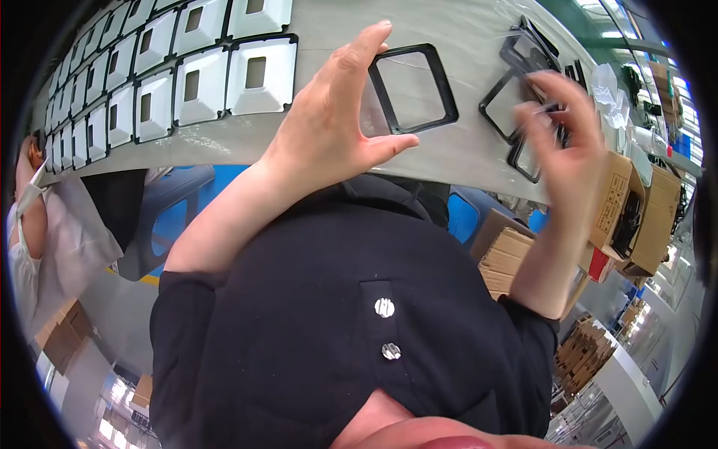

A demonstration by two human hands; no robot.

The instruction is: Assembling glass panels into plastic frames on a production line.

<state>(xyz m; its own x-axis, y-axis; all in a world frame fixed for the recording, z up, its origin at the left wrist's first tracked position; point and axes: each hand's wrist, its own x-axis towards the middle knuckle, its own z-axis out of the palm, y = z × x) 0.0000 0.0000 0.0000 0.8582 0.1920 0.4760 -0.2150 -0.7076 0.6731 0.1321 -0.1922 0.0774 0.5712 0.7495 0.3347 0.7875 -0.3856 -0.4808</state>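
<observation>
A thin black square frame (449,101) with rounded corners is on the table in front of me. My left hand (329,112) is beside its left edge, thumb and index finger stretched wide apart; whether the hand touches the frame is unclear. To the right, my right hand (566,138) is smeared by motion over a loose pile of similar black frames (496,93). Its fingers look curled, but I cannot make out whether something is between them. The hand covers part of the pile.
Rows of white panels (262,82) with black edges and rectangular openings fill the table's left side. The table (321,156) has a pale covering. Clear plastic (609,93) and an open cardboard box (624,202) are at right. Another person's arm (28,217) shows far left, near a grey-blue stool (161,217).
</observation>
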